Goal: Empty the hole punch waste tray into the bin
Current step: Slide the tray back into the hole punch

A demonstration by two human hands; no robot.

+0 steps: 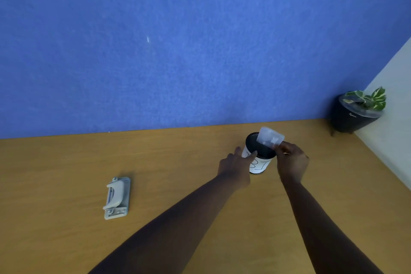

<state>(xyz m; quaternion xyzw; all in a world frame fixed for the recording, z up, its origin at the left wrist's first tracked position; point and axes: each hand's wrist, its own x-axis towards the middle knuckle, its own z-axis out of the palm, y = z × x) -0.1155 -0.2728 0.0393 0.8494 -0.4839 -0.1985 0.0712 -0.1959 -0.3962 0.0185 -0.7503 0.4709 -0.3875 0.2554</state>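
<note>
A small black mesh bin (259,155) with a white paper label stands on the wooden desk. My right hand (291,163) holds the clear plastic waste tray (270,137) by one edge, tilted over the bin's far rim. My left hand (236,163) rests against the bin's left side, thumb at the rim, fingers on the label. The grey hole punch (117,198) lies on the desk far to the left, apart from both hands.
The wooden desk (178,173) runs back to a blue fabric partition (178,51). A black pot with a green-and-white plant (355,111) stands in the far right corner, beside a white wall.
</note>
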